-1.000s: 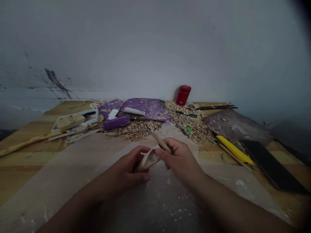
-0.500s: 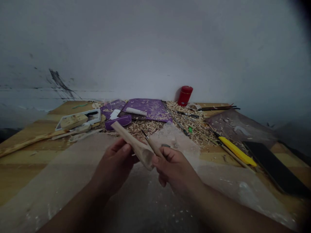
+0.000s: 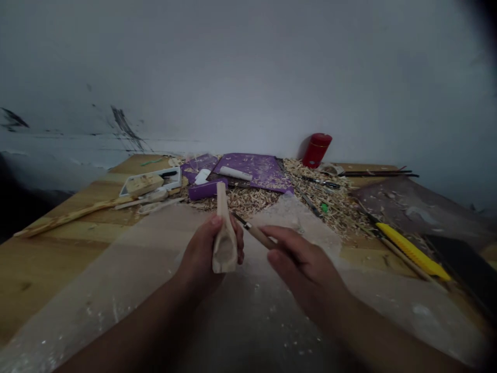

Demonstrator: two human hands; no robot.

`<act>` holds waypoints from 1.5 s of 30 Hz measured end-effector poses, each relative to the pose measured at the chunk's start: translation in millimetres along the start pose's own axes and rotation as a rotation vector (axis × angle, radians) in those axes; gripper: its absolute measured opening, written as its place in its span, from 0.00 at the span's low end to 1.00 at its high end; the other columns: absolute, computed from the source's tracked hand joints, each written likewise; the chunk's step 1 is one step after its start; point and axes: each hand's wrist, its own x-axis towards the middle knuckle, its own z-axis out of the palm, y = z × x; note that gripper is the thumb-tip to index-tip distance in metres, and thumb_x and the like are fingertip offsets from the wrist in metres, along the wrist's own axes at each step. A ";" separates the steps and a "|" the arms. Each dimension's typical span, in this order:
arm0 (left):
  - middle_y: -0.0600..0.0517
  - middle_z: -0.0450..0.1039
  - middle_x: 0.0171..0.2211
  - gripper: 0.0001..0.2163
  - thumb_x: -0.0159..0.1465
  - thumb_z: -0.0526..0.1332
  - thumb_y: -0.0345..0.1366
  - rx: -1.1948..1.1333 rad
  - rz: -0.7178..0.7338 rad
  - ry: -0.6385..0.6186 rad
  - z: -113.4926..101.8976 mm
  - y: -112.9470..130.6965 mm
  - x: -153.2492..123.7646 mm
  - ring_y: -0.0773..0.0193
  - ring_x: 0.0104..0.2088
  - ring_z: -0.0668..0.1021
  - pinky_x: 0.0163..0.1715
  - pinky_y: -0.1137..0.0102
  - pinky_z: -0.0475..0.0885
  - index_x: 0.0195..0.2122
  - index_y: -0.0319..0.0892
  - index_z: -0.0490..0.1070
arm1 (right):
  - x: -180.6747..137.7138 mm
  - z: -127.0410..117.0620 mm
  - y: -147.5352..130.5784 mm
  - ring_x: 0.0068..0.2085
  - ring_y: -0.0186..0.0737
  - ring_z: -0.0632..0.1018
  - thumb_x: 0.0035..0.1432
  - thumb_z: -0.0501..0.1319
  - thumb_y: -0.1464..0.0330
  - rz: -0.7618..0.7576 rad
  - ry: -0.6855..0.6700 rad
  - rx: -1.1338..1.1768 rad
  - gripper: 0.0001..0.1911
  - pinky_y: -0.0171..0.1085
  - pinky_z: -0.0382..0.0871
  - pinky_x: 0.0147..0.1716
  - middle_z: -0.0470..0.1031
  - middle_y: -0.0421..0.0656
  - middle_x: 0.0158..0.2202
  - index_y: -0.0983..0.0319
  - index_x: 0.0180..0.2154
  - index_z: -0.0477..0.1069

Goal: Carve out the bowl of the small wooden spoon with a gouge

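Observation:
My left hand [image 3: 204, 251] is closed round a pale wooden spoon [image 3: 225, 248], roughly carved, its handle pointing away from me and its hollowed bowl toward me. In my right hand [image 3: 306, 264] is a carving gouge [image 3: 261, 236] with a wooden handle and a dark metal shaft. The gouge's tip points up and left, close to the spoon's right side; whether it touches I cannot tell. Beneath both hands lies a translucent plastic sheet [image 3: 147, 264].
Wood shavings [image 3: 256, 201] cover the table's back, around purple sheets [image 3: 256, 168]. At left are a white tray [image 3: 179, 178] and a long stick [image 3: 77, 212]. A red canister [image 3: 317, 150] leans by the wall. A yellow utility knife [image 3: 411, 251] and a dark flat slab [image 3: 462, 269] lie right.
The spoon has turned from a slant to nearly straight away from me. My right hand has moved off the spoon's bowl to the right with the gouge. The view has shifted left.

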 end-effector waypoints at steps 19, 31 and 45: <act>0.57 0.62 0.16 0.10 0.57 0.53 0.43 0.396 -0.038 0.090 -5.5 5.8 4.0 0.70 0.15 0.66 0.13 0.75 0.65 0.30 0.41 0.65 | -14.9 -9.6 -13.5 0.23 0.39 0.68 0.52 0.54 0.72 -0.489 -0.089 -1.094 0.16 0.38 0.53 0.22 0.66 0.38 0.21 0.59 0.44 0.66; 0.57 0.61 0.13 0.11 0.56 0.52 0.45 0.386 -0.141 0.165 -6.2 4.7 6.1 0.70 0.12 0.64 0.09 0.76 0.60 0.24 0.42 0.63 | -14.6 -0.7 -4.9 0.21 0.36 0.65 0.54 0.52 0.73 -0.498 -0.097 -1.023 0.12 0.36 0.49 0.21 0.65 0.38 0.20 0.62 0.41 0.68; 0.57 0.60 0.13 0.11 0.56 0.53 0.43 0.437 -0.173 0.040 -12.1 4.2 8.9 0.71 0.10 0.62 0.07 0.77 0.58 0.22 0.41 0.64 | -0.8 -7.6 16.2 0.24 0.36 0.65 0.58 0.50 0.71 -0.617 -0.177 -0.997 0.12 0.36 0.50 0.22 0.65 0.39 0.22 0.61 0.42 0.69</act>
